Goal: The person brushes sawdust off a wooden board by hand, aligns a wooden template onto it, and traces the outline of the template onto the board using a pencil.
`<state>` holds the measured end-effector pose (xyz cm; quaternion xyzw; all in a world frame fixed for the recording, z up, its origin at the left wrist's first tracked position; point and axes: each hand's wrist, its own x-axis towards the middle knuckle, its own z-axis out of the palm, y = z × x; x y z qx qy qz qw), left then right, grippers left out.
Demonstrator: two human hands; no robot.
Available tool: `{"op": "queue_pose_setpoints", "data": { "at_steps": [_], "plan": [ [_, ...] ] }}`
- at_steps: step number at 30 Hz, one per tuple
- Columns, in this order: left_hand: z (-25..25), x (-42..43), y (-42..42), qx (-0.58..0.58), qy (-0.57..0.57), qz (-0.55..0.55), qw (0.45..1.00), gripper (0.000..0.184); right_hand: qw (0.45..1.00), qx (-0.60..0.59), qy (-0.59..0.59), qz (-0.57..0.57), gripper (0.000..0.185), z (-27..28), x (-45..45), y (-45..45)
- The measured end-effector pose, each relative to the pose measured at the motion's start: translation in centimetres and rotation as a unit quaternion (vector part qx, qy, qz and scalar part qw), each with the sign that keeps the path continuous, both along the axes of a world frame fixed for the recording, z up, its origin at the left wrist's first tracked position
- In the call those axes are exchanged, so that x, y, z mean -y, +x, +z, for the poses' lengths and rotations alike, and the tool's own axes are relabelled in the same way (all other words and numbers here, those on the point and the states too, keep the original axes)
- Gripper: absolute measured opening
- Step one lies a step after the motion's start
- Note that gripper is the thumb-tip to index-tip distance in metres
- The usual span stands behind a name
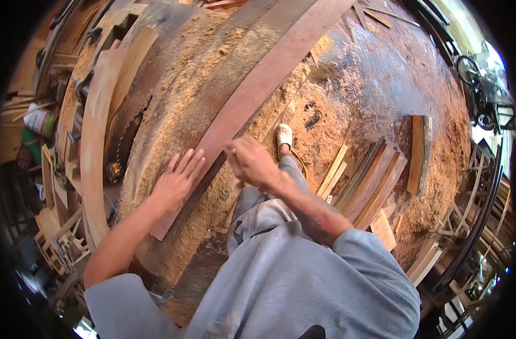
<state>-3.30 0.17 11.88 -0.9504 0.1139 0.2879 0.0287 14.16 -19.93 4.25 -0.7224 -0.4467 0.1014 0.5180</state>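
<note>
A long reddish-brown plank [263, 85] lies slantwise across the sawdust-covered workbench, from the far top down to just before my body. My left hand [179, 178] rests on the near part of the plank, its fingers stretched out flat on the wood. Just beyond the plank's right edge, my right hand [251, 161] is closed, fingers curled in. Whatever it may hold is hidden by the fingers and too small to name.
Sawdust [196, 73] covers the bench beside the plank. A pale curved board [97, 130] stands at left, near a drill-like tool [116, 169]. Stacked planks [371, 181] and a short board [419, 152] lie on the floor at right. A motorcycle [484, 96] stands far right.
</note>
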Motion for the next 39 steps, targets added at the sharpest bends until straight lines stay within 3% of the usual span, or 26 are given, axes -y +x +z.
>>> {"op": "queue_pose_setpoints", "data": {
  "at_steps": [5, 8, 10, 11, 12, 13, 14, 15, 17, 19, 21, 22, 23, 25, 27, 28, 30, 34, 36, 39],
  "plan": [
    [-0.7, -0.4, 0.2, 0.0, -0.017, -0.005, 1.0, 0.127, 0.988, 0.048, -0.06, -0.132, 0.012, 0.5, 1.4, 13.7],
    [-0.5, -0.7, -0.1, -0.008, -0.041, 0.005, 0.999, 0.127, 0.985, 0.108, -0.07, -0.115, 0.015, 2.2, 1.3, 15.5],
    [-0.7, -0.7, -0.1, 0.006, -0.041, -0.001, 0.999, 0.126, 0.986, 0.126, -0.083, -0.067, 0.003, 0.2, 1.0, 12.0],
    [-0.9, -0.7, -0.4, 0.001, -0.038, -0.005, 0.999, 0.126, 0.975, 0.113, -0.188, -0.021, 0.009, -0.2, 0.8, 8.6],
    [-1.2, -0.7, -0.5, 0.016, -0.032, -0.011, 0.999, 0.127, 0.975, 0.085, -0.199, 0.042, 0.013, 1.1, 0.5, 5.5],
    [-1.3, -0.8, -0.4, 0.033, -0.026, -0.021, 0.999, 0.127, 0.99, 0.071, -0.113, 0.05, 0.019, -0.4, 0.3, 1.6],
    [-1.2, -0.8, -0.3, 0.013, -0.048, -0.004, 0.999, 0.129, 0.985, 0.15, -0.057, 0.063, 0.021, 0.1, -0.2, -1.1],
    [-0.9, -1.0, 0.2, 0.015, -0.044, -0.024, 0.999, 0.129, 0.99, 0.091, -0.078, 0.076, 0.019, 0.3, -0.8, -3.1],
    [-0.2, -0.8, 0.5, -0.03, -0.043, -0.007, 0.999, 0.108, 0.997, 0.07, -0.035, 0.028, 0.017, -1.1, -1.1, -2.8],
    [0.9, -0.8, 1.0, -0.048, -0.06, -0.006, 0.997, 0.112, 0.992, 0.076, -0.056, -0.079, 0.011, 0.5, 0.1, 1.0],
    [1.2, -1.3, 1.3, -0.009, -0.068, -0.03, 0.997, 0.103, 0.977, 0.072, -0.065, -0.19, 0.002, 1.8, 2.4, 4.6],
    [1.0, -1.7, 1.5, -0.004, -0.068, -0.042, 0.997, 0.103, 0.964, 0.07, -0.025, -0.255, 0.002, 3.2, 3.1, 5.3],
    [0.5, -2.0, 1.8, 0.056, -0.075, -0.08, 0.992, 0.092, 0.945, 0.069, 0.014, -0.319, 0.005, 4.3, 3.7, 5.4],
    [-0.6, -2.3, 3.4, 0.12, -0.088, -0.125, 0.981, 0.081, 0.944, 0.057, -0.014, -0.324, 0.01, 4.2, 4.9, 3.8],
    [-1.9, -2.0, 6.6, 0.162, -0.112, -0.14, 0.97, 0.058, 0.962, 0.07, -0.065, -0.258, 0.012, 3.4, 5.6, 1.0],
    [-2.0, -1.7, 8.4, 0.169, -0.112, -0.145, 0.968, 0.058, 0.962, 0.063, -0.037, -0.263, 0.014, 2.5, 5.4, -0.5],
    [-1.6, -0.7, 11.4, 0.039, -0.111, -0.077, 0.99, 0.055, 0.958, 0.029, -0.054, -0.279, 0.016, 1.5, 5.4, -2.6],
    [0.2, 0.8, 14.2, -0.015, -0.08, -0.05, 0.995, 0.071, 0.948, 0.019, -0.067, -0.312, 0.018, 2.0, 5.6, -3.5],
    [0.1, 0.5, 14.9, 0.181, -0.12, -0.112, 0.97, 0.105, 0.952, 0.017, -0.061, -0.3, 0.017, 2.1, 5.4, -2.4],
    [-0.4, 0.8, 16.3, 0.159, -0.062, -0.106, 0.98, 0.12, 0.962, -0.004, -0.036, -0.271, 0.015, 1.5, 4.5, -1.2]
  ]
}}
